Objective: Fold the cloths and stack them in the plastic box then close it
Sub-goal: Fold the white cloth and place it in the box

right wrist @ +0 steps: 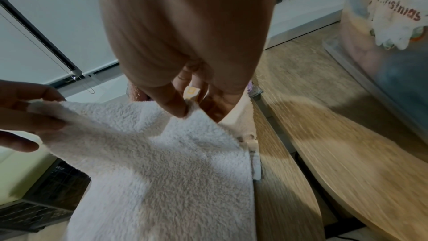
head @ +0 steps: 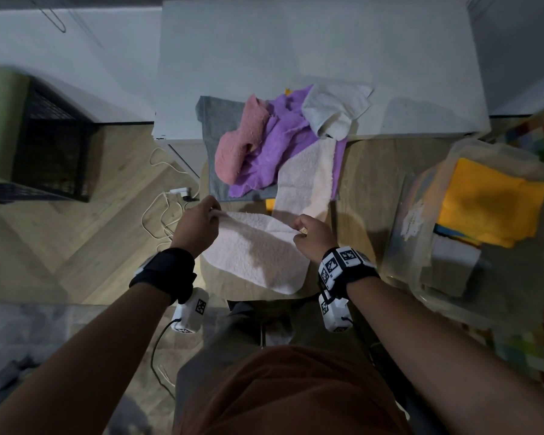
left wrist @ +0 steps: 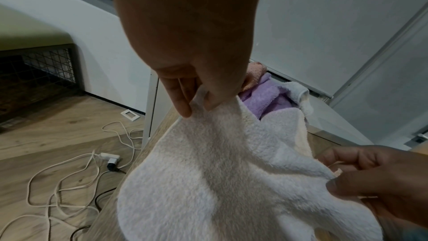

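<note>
Now both hands are pinching the white cloth [head: 258, 252] (fluffy one): left hand [head: 195, 226] gripping its nine-o'clock corner, right hand [head: 314, 235] its three-o'clock corner, plastic box [head: 421, 271] sitting at three o'clock.

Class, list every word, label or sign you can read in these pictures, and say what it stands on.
"Merry Christmas": partly legible print on the plastic box.
Care tag on the white cloth: print too small to read.
Yellow tag at the right hand: a square mark, no words.
Wristband markers: patterns, no text.
</note>
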The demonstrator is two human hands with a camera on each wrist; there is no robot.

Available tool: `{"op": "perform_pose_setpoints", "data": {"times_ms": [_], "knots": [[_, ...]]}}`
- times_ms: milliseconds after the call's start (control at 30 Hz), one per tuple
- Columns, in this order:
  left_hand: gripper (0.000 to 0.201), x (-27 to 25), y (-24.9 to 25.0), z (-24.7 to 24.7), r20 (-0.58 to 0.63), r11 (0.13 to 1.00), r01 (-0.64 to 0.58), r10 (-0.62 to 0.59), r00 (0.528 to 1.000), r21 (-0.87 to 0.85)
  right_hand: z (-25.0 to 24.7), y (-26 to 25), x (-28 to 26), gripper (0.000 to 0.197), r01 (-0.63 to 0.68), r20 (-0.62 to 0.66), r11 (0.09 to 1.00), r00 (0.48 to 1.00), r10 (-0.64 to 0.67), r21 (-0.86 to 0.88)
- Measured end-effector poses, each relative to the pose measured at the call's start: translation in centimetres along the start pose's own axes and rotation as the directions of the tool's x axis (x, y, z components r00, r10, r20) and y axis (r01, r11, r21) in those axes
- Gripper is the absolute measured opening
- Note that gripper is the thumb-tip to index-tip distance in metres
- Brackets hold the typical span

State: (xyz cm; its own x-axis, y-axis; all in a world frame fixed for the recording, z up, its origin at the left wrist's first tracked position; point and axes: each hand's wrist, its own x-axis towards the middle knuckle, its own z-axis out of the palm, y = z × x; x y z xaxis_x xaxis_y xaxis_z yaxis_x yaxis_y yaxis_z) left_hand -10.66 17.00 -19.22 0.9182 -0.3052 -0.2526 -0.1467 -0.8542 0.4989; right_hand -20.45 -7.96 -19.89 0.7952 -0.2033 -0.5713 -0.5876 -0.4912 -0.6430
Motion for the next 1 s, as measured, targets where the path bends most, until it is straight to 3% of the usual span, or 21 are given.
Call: {"op": "perform_pose_setpoints", "data": {"times_ms": [1000], "knots": [[0.015,0.0,-0.9,0.5,0.017,1.000,0.027,-0.027,0.999,-0.005,1.3,0.1,-0.2,0.021,-0.006,0.011,0.999,1.000,0.005,0.035]]}}
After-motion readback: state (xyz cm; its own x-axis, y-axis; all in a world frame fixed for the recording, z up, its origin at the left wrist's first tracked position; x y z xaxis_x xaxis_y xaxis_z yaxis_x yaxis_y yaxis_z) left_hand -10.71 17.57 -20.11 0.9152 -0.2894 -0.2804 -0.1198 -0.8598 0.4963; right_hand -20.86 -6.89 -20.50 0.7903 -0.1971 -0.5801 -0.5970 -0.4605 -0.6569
